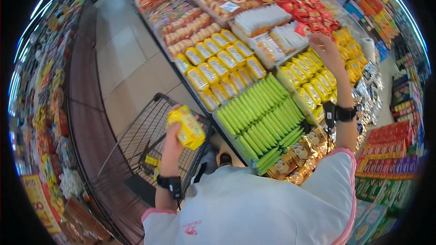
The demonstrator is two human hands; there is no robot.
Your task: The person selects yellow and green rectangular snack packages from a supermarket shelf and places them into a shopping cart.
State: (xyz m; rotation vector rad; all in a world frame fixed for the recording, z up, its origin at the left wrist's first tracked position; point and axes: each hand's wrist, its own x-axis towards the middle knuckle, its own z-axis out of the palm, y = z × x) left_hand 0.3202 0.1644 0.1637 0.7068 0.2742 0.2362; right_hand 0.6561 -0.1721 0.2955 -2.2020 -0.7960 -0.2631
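Observation:
My left hand [175, 134] is closed around a yellow printed snack packet [186, 127], above the rim of a black wire shopping cart [143, 136]. A small yellow item [152, 160] lies inside the cart. My right hand [322, 42] reaches over the snack display with its fingers loosely curled; I see nothing in it. Below and beside it are white-wrapped packets [287, 37], red-wrapped sweets [313, 13] and rows of yellow packets [311, 78]. Nearer to me lie green stick packets [262, 119] and, left of these, more yellow packets [218, 66].
The display's dark edge [177, 71] runs along a tiled aisle [136, 54]. Past the cart stands a shelf [85, 85] with packaged goods. Gold-wrapped items [299, 160] lie close by my right side, silver-wrapped ones [369, 92] beyond my right arm, and stacked boxes [388, 146] at the far right.

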